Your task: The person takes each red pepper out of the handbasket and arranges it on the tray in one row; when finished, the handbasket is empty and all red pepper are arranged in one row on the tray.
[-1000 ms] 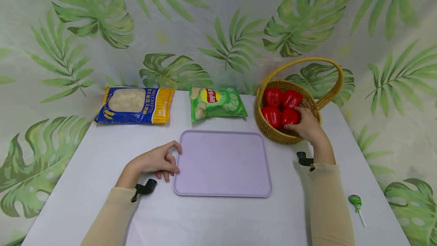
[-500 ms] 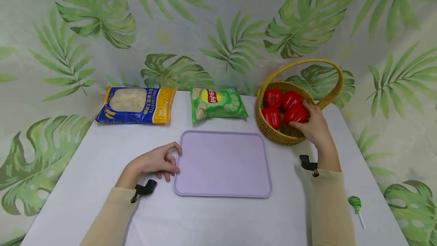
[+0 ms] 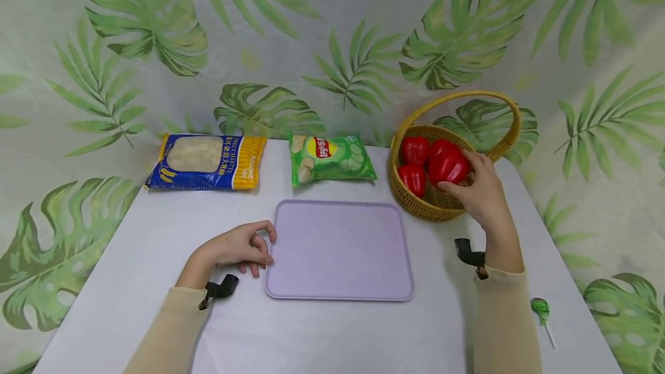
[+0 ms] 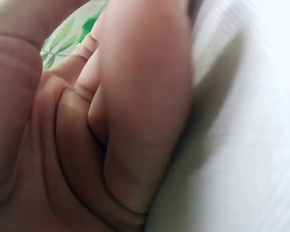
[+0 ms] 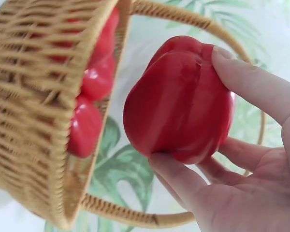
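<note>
My right hand [image 3: 483,189] grips a red bell pepper [image 5: 181,101], thumb on one side and fingers on the other. In the right wrist view the pepper is out past the rim of the wicker basket [image 5: 43,111]. Other red bell peppers [image 5: 99,79] lie inside that basket, partly hidden by its wall. My left hand [image 3: 236,247] rests by the left edge of the lilac tray [image 3: 337,250], its fingers loosely curled and its fingertips right at the rim. Only the curled fingers [image 4: 145,87] and the white tabletop fill most of the left wrist view.
A blue and yellow pasta bag [image 3: 205,160] and a green bag of chips [image 3: 331,157] lie along the back of the table. At the right is a green-wrapped lollipop [image 3: 541,309]. The basket's tall arched handle [image 3: 462,94] rises behind the peppers.
My right hand has lifted the front right pepper from among the others and drawn it slightly right and up. The left hand and the tray have stayed put.
</note>
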{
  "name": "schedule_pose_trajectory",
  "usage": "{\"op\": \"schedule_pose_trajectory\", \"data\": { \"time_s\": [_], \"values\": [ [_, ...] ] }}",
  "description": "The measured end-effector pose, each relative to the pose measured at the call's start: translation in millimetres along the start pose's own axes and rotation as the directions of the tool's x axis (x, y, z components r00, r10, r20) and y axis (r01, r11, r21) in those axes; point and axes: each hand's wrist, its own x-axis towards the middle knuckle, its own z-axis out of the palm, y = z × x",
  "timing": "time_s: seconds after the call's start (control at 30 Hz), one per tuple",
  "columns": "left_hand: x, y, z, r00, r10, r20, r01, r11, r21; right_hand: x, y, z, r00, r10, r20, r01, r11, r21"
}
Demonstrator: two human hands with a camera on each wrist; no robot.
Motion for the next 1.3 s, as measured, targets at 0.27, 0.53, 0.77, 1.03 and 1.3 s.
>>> {"op": "schedule_pose_trajectory", "data": {
  "time_s": [0.27, 0.53, 0.77, 1.03, 1.3],
  "values": [
    [0.0, 1.2, 0.2, 1.000, -0.003, 0.005, 0.003, 1.000, 0.002, -9.0, -28.8, 6.8, 0.998, -0.059, 0.011, 0.058, 0.992, 0.112],
    [-1.1, 2.9, -0.3, 1.000, 0.012, 0.016, -0.012, 1.000, -0.008, -8.9, -53.1, 27.8, 0.995, -0.082, 0.053, 0.076, 0.990, 0.116],
    [-0.2, 2.7, -0.4, 1.000, 0.015, 0.016, -0.015, 1.000, -0.008, -9.7, -74.5, 57.1, 0.987, -0.133, 0.089, 0.124, 0.987, 0.105],
    [-1.4, 3.9, -0.6, 1.000, 0.020, 0.010, -0.020, 1.000, -0.015, -11.6, -99.3, 95.4, 0.970, -0.193, 0.147, 0.162, 0.966, 0.201],
    [-0.2, 2.0, 0.3, 1.000, 0.019, 0.009, -0.019, 1.000, 0.005, -18.9, -118.1, 130.7, 0.947, -0.243, 0.208, 0.194, 0.953, 0.232]
  ]
}}
